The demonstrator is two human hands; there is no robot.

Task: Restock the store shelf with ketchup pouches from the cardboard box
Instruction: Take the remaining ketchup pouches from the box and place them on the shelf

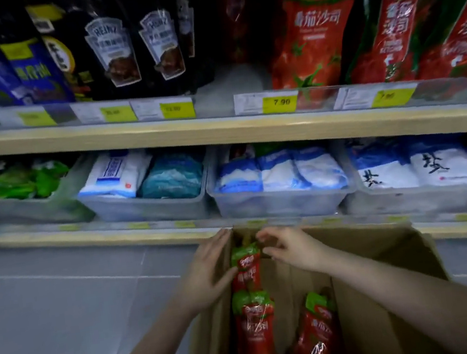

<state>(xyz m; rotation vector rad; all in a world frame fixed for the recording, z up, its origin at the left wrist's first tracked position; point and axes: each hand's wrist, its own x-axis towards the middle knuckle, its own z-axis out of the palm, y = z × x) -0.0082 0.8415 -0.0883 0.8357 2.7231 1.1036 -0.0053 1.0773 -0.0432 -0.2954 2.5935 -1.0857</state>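
Observation:
An open cardboard box (387, 269) stands on the floor below the shelves, with red ketchup pouches with green tops inside. My left hand (208, 269) rests on the box's left wall, its thumb against the topmost ketchup pouch (245, 267). My right hand (289, 248) hovers at the top of that pouch with fingers curled and apart, not clearly gripping. Two more pouches (257, 331) (315, 335) stand lower in the box. On the upper shelf, matching ketchup pouches (313, 26) stand at the right, beside an empty gap (232, 85).
Dark Heinz sauce pouches (115, 52) and blue packs (28, 73) fill the upper shelf's left part. Clear bins of salt bags (282, 176) line the lower shelf. Yellow price tags (280, 102) run along the shelf edge. Grey tiled floor (66, 317) lies to the left.

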